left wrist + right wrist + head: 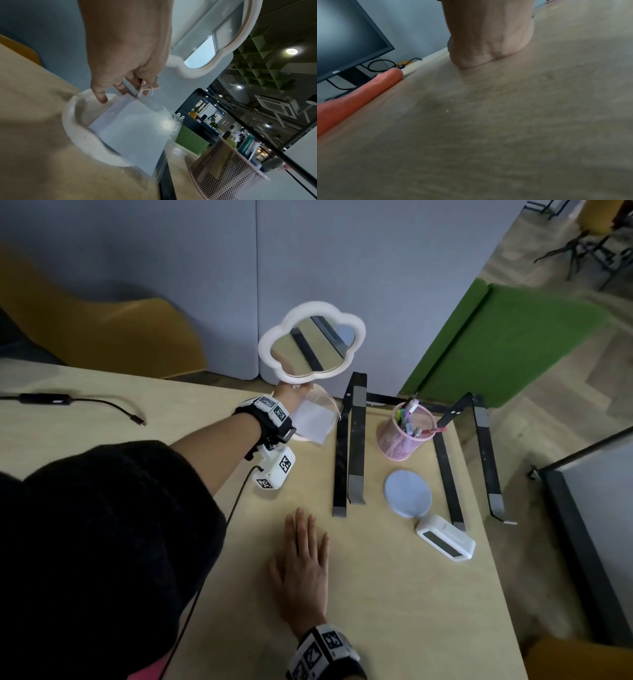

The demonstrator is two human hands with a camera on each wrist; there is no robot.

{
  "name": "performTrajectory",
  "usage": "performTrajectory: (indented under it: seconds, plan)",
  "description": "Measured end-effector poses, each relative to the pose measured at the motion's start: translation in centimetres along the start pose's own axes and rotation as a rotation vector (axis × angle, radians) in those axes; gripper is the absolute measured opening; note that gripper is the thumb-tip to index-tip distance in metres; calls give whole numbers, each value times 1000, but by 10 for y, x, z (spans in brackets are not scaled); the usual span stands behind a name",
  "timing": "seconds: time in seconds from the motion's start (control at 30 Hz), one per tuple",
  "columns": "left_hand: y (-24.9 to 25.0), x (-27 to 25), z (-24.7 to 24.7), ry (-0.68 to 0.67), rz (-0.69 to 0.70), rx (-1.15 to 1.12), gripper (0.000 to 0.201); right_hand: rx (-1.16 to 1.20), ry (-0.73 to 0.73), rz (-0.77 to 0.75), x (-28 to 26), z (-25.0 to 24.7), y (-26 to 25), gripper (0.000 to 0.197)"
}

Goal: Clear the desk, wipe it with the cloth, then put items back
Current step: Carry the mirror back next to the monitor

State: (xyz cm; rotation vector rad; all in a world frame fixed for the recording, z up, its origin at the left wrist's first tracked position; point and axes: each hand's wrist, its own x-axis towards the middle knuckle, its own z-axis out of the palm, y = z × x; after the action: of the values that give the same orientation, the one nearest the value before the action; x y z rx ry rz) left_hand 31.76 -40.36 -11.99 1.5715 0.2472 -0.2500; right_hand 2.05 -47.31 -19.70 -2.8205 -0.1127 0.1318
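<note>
- The tabletop (394, 594), pale wood, takes up most of the head view; its near middle is bare where the right hand lies.
- A black folding stand (356, 440) is spread flat across the far right part, its two long pairs of bars running near to far.
- A cloud-shaped mirror (311, 342) with a white frame is seen at the far edge, gripped by its stem just above its round white base (89, 143). Whether the base is resting on the tabletop or lifted off it cannot be told.
- The left hand (130, 56) is closed round that stem, its fingers (101, 94) curled down toward the base, where a clear plastic sleeve with a white card is propped.
- The right hand (303, 570) is laid flat, fingers straight and together, holding nothing.
- The orange cloth (356, 93) is seen in the right wrist view only, rolled along the near left, well apart from the mirror.
- A pink mesh pen cup (406, 431) is placed between the stand's bars; a round pale disc (407, 494) and a small white clock (445, 537) lie nearer.
- The step in hand is judged to be moving the mirror. It is best kept upright by the stem, low, so the loose sleeve is not tipped out and the stand's bar just to the right is not struck.
</note>
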Motion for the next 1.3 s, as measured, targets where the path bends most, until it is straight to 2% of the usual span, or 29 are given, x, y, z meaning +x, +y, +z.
performTrajectory:
  seconds: [0.07,0.17,0.27,0.37,0.53,0.73,0.8,0.93,0.97,1.03,1.1,1.17,1.2,1.23,1.27,1.3]
  plan:
    - [-4,3,0,38,-19,62,35,-33,47,-13,1,0,-1,73]
    - [-14,8,-6,43,-65,-50,53,-37,-2,14,2,-2,-4,73]
    - [-6,-11,-19,56,-125,-124,42,-50,-17,7,3,0,-3,71]
    - [4,-24,-39,67,-93,-218,25,-35,-30,10,3,1,-4,71]
    - [18,-46,-103,185,-110,-289,33,-57,-37,35,5,1,-9,67]
    - [22,-100,-235,354,-71,-257,30,-22,-22,121,-1,8,-29,72]
    - [19,-124,-283,412,-52,-213,31,0,-30,133,-2,6,-41,66]
    - [4,-174,-383,529,-35,-199,30,11,22,-46,4,5,-93,69]
    - [-3,-187,-411,542,-62,-151,36,-1,10,-103,6,7,-113,70]
    - [-20,-210,-460,579,-210,10,57,-36,-16,-213,10,13,-154,69]
    - [-40,-225,-507,681,-283,-63,81,-22,-71,-283,9,22,-197,66]
    - [-62,-247,-545,723,-289,-38,86,-31,-133,-350,3,35,-232,65]
    - [-65,-264,-559,747,-295,-6,82,-34,-147,-391,-3,43,-248,65]
    - [-66,-280,-575,745,-272,36,68,-32,-166,-428,-9,53,-263,67]
    - [-67,-295,-585,763,-261,18,52,-23,-197,-455,-14,62,-274,69]
    - [-69,-307,-597,814,-237,-46,43,-16,-232,-474,-20,72,-283,72]
